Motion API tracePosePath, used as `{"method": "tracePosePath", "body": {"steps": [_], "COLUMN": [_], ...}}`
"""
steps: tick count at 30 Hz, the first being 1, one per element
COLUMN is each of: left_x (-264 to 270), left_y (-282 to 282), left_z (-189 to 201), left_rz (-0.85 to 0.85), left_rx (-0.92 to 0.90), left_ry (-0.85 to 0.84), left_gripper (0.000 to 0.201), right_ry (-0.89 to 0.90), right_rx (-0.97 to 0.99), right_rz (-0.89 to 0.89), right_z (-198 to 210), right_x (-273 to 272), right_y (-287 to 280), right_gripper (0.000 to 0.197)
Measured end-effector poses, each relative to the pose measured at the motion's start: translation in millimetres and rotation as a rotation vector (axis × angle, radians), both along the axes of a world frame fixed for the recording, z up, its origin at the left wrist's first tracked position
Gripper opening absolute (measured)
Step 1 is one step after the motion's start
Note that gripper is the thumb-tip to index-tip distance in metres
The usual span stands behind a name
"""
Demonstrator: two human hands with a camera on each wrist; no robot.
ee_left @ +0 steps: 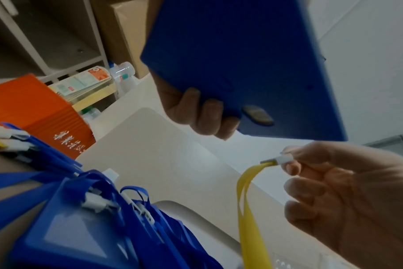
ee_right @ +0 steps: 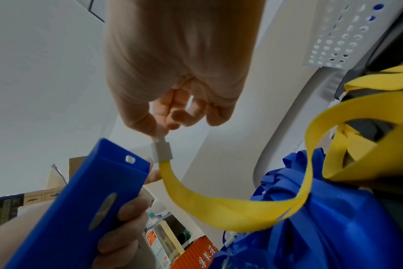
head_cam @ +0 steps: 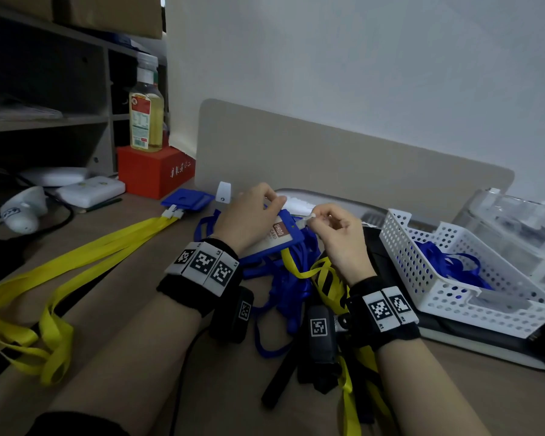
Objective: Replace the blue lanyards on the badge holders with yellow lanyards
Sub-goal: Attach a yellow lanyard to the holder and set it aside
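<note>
My left hand point(head_cam: 258, 209) grips a blue badge holder point(head_cam: 280, 234) point(ee_left: 242, 63) point(ee_right: 81, 209) lifted above the desk, fingers curled round its long edge. My right hand point(head_cam: 328, 221) pinches the white plastic clip point(ee_left: 281, 160) point(ee_right: 161, 151) at the end of a yellow lanyard point(ee_right: 219, 209) point(ee_left: 251, 218) point(head_cam: 299, 272), just beside the holder's slotted top edge. The clip is close to the slot point(ee_right: 130, 158) but not through it. Under both hands lies a pile of blue lanyards and holders point(head_cam: 283, 284) point(ee_left: 81, 227).
Another blue holder with a yellow lanyard point(head_cam: 76, 256) lies on the desk at the left. A white perforated basket point(head_cam: 453, 278) with blue lanyards stands at the right. A red box point(head_cam: 155, 171) carrying a bottle point(head_cam: 146, 105) stands behind, beside a beige divider point(head_cam: 328, 158).
</note>
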State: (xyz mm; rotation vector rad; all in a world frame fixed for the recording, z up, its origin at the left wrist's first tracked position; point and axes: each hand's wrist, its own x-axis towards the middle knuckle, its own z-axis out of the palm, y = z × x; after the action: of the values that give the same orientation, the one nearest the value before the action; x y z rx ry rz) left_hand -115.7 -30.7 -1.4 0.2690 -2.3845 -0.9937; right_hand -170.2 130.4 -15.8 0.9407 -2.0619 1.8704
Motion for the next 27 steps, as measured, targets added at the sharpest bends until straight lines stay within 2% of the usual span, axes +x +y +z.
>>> {"method": "tracePosePath", "body": {"steps": [5, 12, 16, 20, 27], "left_x": [1, 8, 12, 13, 10], "left_y": [2, 4, 6, 11, 5], "left_z": [2, 10, 14, 15, 12], "left_rz": [0.006, 0.037, 0.047, 0.050, 0.084], "left_rx": [-0.039, -0.183, -0.250, -0.286, -0.229], "left_ry": [0.018, 0.035, 0.031, 0.054, 0.062], "left_gripper": [0.024, 0.023, 0.023, 0.025, 0.028], "right_ry": [0.065, 0.069, 0.071, 0.103, 0.104], "right_rx": [0.088, 0.067, 0.017, 0.045, 0.093], "right_rz": [0.120, 0.134, 0.104, 0.140, 0.109], "right_z": [3, 4, 6, 7, 7], "right_x": [6, 7, 8, 10, 9], "right_y": [-2, -1, 0, 3, 1], "right_gripper": [0.021, 0.012, 0.018, 0.018, 0.022]}}
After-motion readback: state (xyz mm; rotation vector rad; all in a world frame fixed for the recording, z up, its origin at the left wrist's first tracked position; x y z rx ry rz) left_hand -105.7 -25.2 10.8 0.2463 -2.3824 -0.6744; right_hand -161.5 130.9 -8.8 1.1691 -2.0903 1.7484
